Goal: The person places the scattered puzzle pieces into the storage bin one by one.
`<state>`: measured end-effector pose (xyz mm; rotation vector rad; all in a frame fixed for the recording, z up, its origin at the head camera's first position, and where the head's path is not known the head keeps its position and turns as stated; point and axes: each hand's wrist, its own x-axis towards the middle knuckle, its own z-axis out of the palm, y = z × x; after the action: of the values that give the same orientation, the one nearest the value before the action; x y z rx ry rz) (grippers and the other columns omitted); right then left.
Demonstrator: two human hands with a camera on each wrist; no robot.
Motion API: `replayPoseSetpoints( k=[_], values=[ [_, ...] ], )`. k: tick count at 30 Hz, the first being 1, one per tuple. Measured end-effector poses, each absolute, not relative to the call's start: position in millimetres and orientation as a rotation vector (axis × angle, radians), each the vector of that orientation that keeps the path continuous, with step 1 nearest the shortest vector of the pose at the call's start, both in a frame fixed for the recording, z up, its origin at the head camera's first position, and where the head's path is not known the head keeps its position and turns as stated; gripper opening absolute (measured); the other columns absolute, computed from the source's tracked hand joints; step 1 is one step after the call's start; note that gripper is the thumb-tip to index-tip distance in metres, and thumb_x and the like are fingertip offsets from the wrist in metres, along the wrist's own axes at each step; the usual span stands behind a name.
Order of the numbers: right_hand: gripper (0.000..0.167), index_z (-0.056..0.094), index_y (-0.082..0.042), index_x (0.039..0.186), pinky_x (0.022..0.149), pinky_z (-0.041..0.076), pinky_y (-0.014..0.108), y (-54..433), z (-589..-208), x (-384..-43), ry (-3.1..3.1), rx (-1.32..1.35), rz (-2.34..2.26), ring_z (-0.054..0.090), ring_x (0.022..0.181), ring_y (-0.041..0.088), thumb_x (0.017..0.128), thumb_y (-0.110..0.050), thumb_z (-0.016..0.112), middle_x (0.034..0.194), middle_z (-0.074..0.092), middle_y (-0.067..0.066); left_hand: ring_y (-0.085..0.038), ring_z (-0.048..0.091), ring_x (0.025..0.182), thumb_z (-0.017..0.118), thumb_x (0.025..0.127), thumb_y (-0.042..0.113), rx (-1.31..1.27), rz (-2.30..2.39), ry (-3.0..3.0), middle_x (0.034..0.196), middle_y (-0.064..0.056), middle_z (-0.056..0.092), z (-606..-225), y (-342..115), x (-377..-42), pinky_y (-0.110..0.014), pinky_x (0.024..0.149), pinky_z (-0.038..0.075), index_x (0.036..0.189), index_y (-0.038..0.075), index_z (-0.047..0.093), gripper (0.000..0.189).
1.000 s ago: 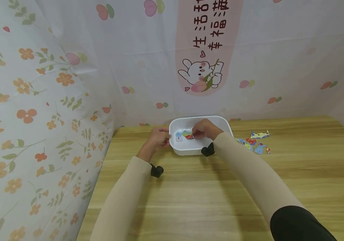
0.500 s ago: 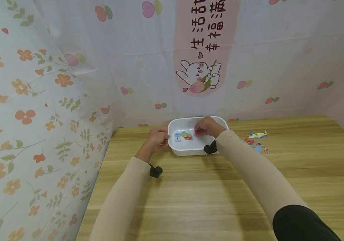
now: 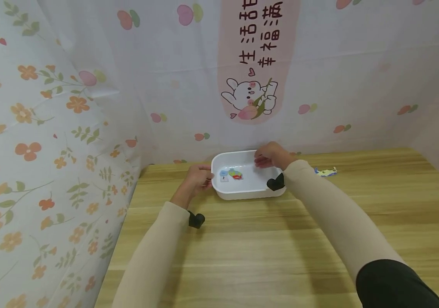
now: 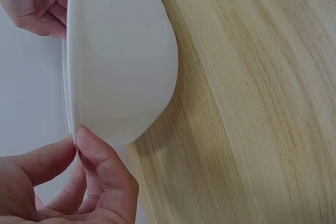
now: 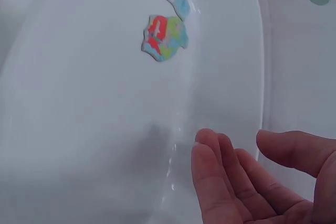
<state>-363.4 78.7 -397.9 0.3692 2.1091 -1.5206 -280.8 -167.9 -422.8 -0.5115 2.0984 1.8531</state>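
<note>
A white plastic basin (image 3: pixel 248 194) stands near the table's back edge. My left hand (image 3: pixel 197 179) is at its left end; in the left wrist view, thumb and forefinger (image 4: pixel 107 166) pinch the rim. Two small flat irregular pieces lie inside toward the left: one red, green and light blue (image 5: pixel 165 38), the other white and light blue (image 5: pixel 180 4). My right hand (image 3: pixel 273 155) hovers by the basin's back right side. In the right wrist view its thumb stands apart from the fingers (image 5: pixel 207 177), with nothing held.
On the wooden table (image 3: pixel 242 244), right of the basin, lies a yellow and blue piece (image 3: pixel 325 172); my right arm covers the area just before it. A patterned cloth (image 3: pixel 188 85) hangs behind, and a flowered one (image 3: pixel 42 171) along the left.
My right hand has left the coloured pieces and moved right and back across the basin. The left hand stays at the rim. The arm now hides several pieces on the table.
</note>
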Motion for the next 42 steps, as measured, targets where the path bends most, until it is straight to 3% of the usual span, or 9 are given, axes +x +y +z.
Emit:
replayPoseSetpoints(
  k=[3,11,19,27,33,42],
  values=[
    [0.012,0.055,0.000,0.102,0.090,0.054,0.038,84.0,-394.9,-366.5,2.118,0.372,-1.509,0.069,0.084,0.025,0.092,-0.007,0.058,0.097,0.066,0.016,-0.015,0.055,0.063,0.058,0.091,-0.003,-0.523,1.856,2.100,0.094,-0.016,0.061,-422.7,-169.4,-280.8,-0.022,0.058,0.050,0.128,0.001,0.056,0.038],
    [0.012,0.054,0.001,0.103,0.085,0.056,0.037,107.4,-393.5,-372.0,2.082,0.365,-1.529,0.069,0.075,0.021,0.094,-0.007,0.055,0.082,0.067,0.010,-0.016,0.056,0.066,0.057,0.091,-0.001,-0.482,1.838,2.110,0.093,-0.015,0.061,-421.1,-169.4,-280.0,-0.027,0.068,0.052,0.130,-0.001,0.056,0.038],
    [0.013,0.053,0.003,0.104,0.076,0.059,0.034,128.6,-389.0,-370.7,2.086,0.332,-1.574,0.069,0.069,0.019,0.095,-0.007,0.054,0.077,0.067,0.009,-0.016,0.056,0.066,0.057,0.092,-0.001,-0.488,1.840,2.118,0.092,-0.015,0.060,-421.7,-169.2,-280.8,-0.025,0.063,0.051,0.129,-0.001,0.056,0.037],
    [0.011,0.050,0.003,0.103,0.074,0.059,0.031,145.7,-391.3,-367.4,2.038,0.315,-1.642,0.069,0.067,0.017,0.095,-0.005,0.051,0.075,0.068,0.008,-0.014,0.056,0.062,0.057,0.092,-0.001,-0.487,1.845,2.110,0.091,-0.015,0.061,-424.5,-169.6,-282.2,-0.023,0.060,0.050,0.129,-0.001,0.055,0.037],
    [0.005,0.049,0.001,0.097,0.073,0.059,0.030,161.0,-390.1,-364.2,1.986,0.293,-1.696,0.070,0.067,0.016,0.095,-0.003,0.050,0.074,0.068,0.008,-0.015,0.056,0.062,0.058,0.092,-0.002,-0.491,1.848,2.100,0.084,-0.011,0.059,-423.7,-169.4,-281.3,-0.026,0.064,0.051,0.128,-0.001,0.056,0.036],
    [0.012,0.058,0.006,0.097,0.071,0.059,0.029,179.9,-389.7,-357.3,1.975,0.253,-1.731,0.070,0.067,0.016,0.096,-0.003,0.050,0.073,0.069,0.006,-0.016,0.056,0.063,0.058,0.092,-0.001,-0.502,1.852,2.100,0.085,-0.011,0.059,-425.9,-170.2,-282.8,-0.024,0.060,0.050,0.128,0.000,0.056,0.036]
  ],
)
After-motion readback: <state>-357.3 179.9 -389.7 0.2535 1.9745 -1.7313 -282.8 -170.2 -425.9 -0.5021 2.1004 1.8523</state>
